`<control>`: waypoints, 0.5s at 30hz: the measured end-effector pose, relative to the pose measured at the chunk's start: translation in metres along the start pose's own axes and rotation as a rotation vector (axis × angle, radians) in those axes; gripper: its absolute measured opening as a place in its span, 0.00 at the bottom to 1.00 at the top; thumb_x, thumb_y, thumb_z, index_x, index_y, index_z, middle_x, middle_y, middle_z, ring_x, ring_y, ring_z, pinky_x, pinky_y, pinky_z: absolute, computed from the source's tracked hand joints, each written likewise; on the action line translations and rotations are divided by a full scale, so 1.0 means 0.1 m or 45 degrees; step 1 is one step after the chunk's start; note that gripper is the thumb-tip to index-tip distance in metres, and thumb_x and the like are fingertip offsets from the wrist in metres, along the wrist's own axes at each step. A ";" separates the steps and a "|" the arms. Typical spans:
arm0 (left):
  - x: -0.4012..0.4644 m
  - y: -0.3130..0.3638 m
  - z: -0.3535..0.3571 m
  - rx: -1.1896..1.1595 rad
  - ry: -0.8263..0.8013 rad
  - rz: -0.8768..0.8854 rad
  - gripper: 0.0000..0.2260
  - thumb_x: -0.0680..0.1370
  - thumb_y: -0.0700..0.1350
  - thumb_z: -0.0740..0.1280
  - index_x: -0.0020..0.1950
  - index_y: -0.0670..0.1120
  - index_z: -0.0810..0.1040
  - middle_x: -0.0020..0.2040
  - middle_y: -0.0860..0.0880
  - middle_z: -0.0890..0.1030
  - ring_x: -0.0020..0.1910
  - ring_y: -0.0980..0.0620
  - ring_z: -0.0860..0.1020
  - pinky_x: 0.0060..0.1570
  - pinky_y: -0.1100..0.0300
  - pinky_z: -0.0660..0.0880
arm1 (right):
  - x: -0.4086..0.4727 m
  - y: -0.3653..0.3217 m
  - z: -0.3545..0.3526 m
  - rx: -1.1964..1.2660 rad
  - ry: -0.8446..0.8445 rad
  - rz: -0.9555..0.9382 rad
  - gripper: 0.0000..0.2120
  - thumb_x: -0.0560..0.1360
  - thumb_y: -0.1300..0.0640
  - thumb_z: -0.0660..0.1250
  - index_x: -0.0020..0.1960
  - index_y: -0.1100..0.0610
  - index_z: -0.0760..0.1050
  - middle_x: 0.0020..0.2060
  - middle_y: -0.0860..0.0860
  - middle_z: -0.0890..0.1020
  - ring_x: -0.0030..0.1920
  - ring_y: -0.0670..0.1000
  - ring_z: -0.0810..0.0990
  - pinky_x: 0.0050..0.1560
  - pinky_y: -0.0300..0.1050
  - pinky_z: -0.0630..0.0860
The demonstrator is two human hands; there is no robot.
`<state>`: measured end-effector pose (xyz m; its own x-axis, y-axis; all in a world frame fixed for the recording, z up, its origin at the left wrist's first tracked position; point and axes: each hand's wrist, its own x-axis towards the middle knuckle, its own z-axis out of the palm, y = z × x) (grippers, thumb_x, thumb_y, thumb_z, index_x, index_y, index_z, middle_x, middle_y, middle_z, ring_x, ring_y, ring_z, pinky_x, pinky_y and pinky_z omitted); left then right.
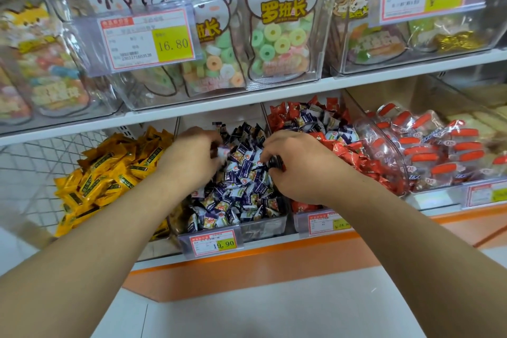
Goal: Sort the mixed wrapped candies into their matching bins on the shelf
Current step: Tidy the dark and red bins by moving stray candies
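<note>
Shelf mid-frame: we see both hands in the purple-white candy bin. Right hand pinches a dark candy; left hand probably grips a blurred wrapper.

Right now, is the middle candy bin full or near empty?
Full. The middle bin is heaped with blue-and-white candies above its front wall, and both hands, left and right, are in the pile.
</note>
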<state>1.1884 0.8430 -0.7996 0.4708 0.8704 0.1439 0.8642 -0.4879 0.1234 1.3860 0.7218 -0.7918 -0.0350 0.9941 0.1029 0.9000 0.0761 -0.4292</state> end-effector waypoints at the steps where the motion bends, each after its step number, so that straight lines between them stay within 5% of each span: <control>1: -0.03 0.02 0.02 0.031 -0.043 0.026 0.21 0.76 0.53 0.76 0.68 0.54 0.79 0.64 0.45 0.78 0.58 0.42 0.80 0.56 0.50 0.79 | 0.00 0.00 0.00 -0.004 -0.004 -0.002 0.14 0.78 0.59 0.68 0.63 0.52 0.81 0.70 0.47 0.75 0.70 0.52 0.73 0.71 0.51 0.71; 5: -0.18 0.13 0.15 0.055 0.005 0.208 0.27 0.73 0.52 0.78 0.71 0.58 0.76 0.68 0.52 0.75 0.68 0.45 0.72 0.69 0.44 0.71 | 0.01 0.02 -0.02 -0.008 -0.002 -0.002 0.14 0.78 0.58 0.69 0.62 0.51 0.81 0.68 0.47 0.76 0.70 0.51 0.73 0.72 0.52 0.71; 10: -0.26 0.23 0.37 -0.198 -0.506 0.372 0.28 0.74 0.57 0.77 0.73 0.57 0.75 0.69 0.56 0.75 0.67 0.54 0.74 0.68 0.53 0.72 | 0.02 0.03 0.00 0.010 0.015 0.008 0.13 0.77 0.57 0.69 0.61 0.50 0.81 0.66 0.46 0.77 0.67 0.52 0.75 0.70 0.53 0.73; 15: -0.15 0.16 0.45 0.093 -0.568 0.305 0.37 0.71 0.66 0.75 0.78 0.61 0.68 0.74 0.56 0.67 0.73 0.50 0.67 0.69 0.48 0.71 | 0.00 0.05 0.01 -0.002 0.022 0.002 0.12 0.77 0.57 0.69 0.59 0.51 0.82 0.67 0.46 0.77 0.68 0.51 0.74 0.71 0.52 0.71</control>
<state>1.2037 0.8252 -0.8437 0.6733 0.6860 -0.2758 0.7254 -0.6851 0.0669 1.3901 0.7227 -0.7950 -0.0261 0.9927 0.1180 0.9007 0.0746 -0.4280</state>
